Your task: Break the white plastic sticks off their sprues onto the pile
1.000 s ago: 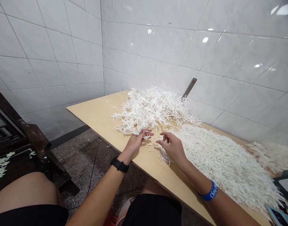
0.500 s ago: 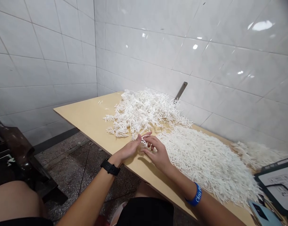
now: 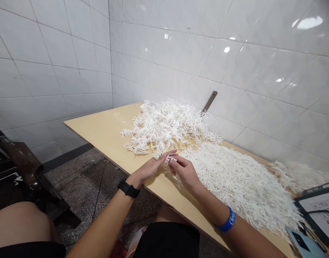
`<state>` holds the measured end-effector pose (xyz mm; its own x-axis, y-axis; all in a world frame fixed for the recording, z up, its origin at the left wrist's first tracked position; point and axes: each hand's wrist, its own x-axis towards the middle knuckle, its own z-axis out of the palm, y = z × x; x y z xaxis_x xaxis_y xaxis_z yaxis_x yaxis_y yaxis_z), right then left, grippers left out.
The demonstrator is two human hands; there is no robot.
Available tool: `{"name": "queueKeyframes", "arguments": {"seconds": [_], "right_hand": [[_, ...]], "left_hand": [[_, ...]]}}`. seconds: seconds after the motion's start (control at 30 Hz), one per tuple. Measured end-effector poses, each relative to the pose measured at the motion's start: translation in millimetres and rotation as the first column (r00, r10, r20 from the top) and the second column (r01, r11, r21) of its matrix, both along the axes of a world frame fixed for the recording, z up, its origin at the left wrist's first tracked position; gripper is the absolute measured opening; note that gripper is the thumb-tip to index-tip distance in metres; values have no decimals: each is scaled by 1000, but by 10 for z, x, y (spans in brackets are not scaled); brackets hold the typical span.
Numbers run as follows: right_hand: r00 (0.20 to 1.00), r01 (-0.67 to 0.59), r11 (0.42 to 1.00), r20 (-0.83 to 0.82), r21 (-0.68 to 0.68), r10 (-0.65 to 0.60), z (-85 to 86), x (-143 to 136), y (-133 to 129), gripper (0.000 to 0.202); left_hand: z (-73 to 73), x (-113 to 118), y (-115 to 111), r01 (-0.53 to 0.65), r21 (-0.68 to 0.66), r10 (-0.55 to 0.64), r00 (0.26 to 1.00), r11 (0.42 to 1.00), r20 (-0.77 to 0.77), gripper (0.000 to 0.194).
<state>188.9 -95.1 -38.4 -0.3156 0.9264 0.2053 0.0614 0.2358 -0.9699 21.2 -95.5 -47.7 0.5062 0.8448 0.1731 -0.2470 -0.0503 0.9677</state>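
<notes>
My left hand [image 3: 150, 169] is closed on a white, branched plastic-looking strand [image 3: 169, 156], its thumb pressed against it. My right hand [image 3: 188, 176] pinches the same strand at its right side, thumb and fingertips together. Thin white twigs [image 3: 178, 181] hang below the right fingers. Just beyond my hands lies a tangled heap of white branched strands [image 3: 167, 125]. To the right spreads a broad pile of small loose white pieces [image 3: 239, 182]. Both hands are above the light wooden board [image 3: 99, 125], near its front edge.
A metal strip [image 3: 209, 102] leans upright against the tiled wall behind the heap. At the right stand a dark-framed box [image 3: 319, 208] and a light blue device [image 3: 301, 240]. Another white pile [image 3: 299, 175] lies along the wall. A dark wooden chair [image 3: 27, 168] is at the left.
My right hand has closed its fingers tighter on the strand, and twigs now hang below it. The view has shifted slightly.
</notes>
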Motion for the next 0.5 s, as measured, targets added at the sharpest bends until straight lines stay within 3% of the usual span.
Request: {"name": "queueKeyframes", "arguments": {"seconds": [0.1,0.27,0.5], "right_hand": [[1000,0,999,24,-34,1,18,-12,-5,39],[990,40,998,133,44,-46,61,-44,-20,38],[985,-72,995,162,66,61,-7,-19,-15,48]], "left_hand": [[8,9,-8,-31,10,31,999,999,-36,57],[5,23,0,-21,35,23,997,999,-73,58],[-30,38,15,1,19,-1,1000,1000,-12,55]]}}
